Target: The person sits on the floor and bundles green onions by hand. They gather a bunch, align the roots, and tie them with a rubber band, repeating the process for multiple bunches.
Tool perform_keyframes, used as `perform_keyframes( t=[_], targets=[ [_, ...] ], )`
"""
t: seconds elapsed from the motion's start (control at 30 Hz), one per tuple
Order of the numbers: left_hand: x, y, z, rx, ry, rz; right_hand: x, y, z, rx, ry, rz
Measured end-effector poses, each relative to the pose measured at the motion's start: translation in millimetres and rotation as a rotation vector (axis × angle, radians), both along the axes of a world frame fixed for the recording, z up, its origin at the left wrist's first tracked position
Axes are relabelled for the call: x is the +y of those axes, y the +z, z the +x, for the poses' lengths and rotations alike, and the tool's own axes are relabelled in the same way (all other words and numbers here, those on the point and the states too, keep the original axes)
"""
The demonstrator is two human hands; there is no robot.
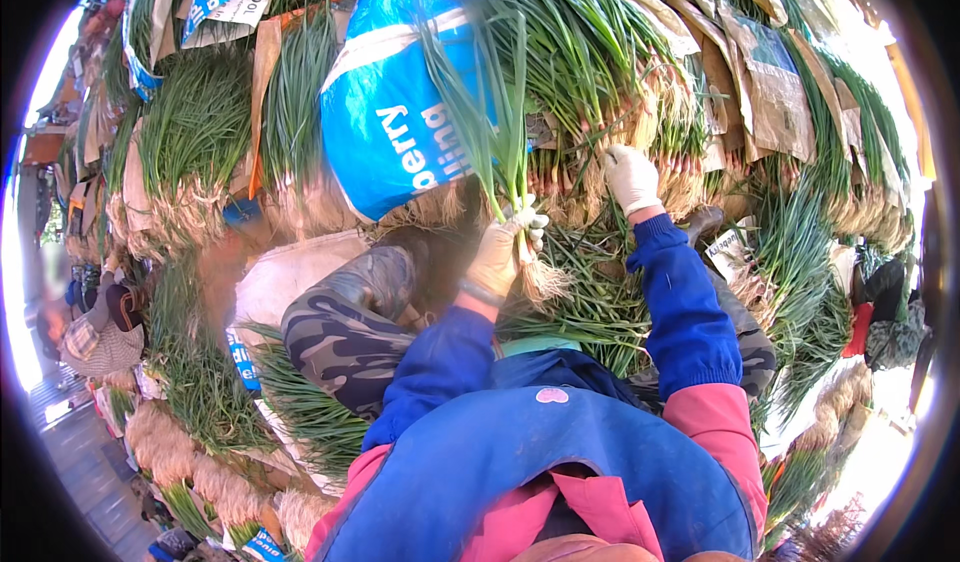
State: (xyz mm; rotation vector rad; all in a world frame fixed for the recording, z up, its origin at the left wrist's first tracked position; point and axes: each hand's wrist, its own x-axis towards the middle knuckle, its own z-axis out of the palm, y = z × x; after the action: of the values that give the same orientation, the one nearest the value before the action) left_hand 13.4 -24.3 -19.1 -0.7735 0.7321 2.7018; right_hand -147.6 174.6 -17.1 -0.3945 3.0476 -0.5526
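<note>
My left hand (504, 247), in a pale glove, is closed around a small bunch of green onion-like plants (510, 149). Their leaves point away from me, and their pale roots (541, 281) hang out below the fist. Further right, my gloved right hand (631, 179) is at the root end of a large heap of the same plants (577, 59). Its fingers are bent against the stems and roots; whether they grip any is hidden. Between my hands and body, loose green leaves and stalks (585, 262) cover the ground.
A blue printed plastic bag (405, 104) lies over the plants ahead. Rows of bunched plants (195, 112) with brown paper pieces (780, 104) spread to both sides. My bent leg in camouflage trousers (352, 322) is at left. Another person (105, 337) sits at the far left.
</note>
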Motion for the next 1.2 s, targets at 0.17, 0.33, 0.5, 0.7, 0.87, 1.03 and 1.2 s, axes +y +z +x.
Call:
perform_keyframes(
  t=[0.17,0.33,0.5,0.7,0.87,1.03,1.2],
  targets=[
    [-2.5,14.5,0.5,-0.016,0.002,0.157,-4.1,34.9,-3.2,-0.379,-0.108,-0.809],
    [-5.7,37.9,-1.1,0.18,0.02,0.285,-11.3,1.8,1.3,-0.212,-0.008,-0.165],
    [-35.0,28.2,5.5,0.181,0.126,0.248,-21.4,98.7,13.4,-0.646,0.093,-1.052],
    [-29.7,19.6,0.3,0.085,0.163,0.281,75.1,95.6,29.4,-1.024,0.165,-1.153],
    [-32.4,25.0,0.8,0.121,0.112,0.308,92.4,51.4,73.3,-1.191,0.494,0.065],
    [-28.3,19.4,1.6,0.045,0.092,0.223,49.9,8.2,39.6,-0.209,0.93,-0.111],
    [-21.0,17.2,-2.4,-0.012,0.098,0.146,-75.7,9.9,-17.3,0.164,0.341,-0.192]
  ],
)
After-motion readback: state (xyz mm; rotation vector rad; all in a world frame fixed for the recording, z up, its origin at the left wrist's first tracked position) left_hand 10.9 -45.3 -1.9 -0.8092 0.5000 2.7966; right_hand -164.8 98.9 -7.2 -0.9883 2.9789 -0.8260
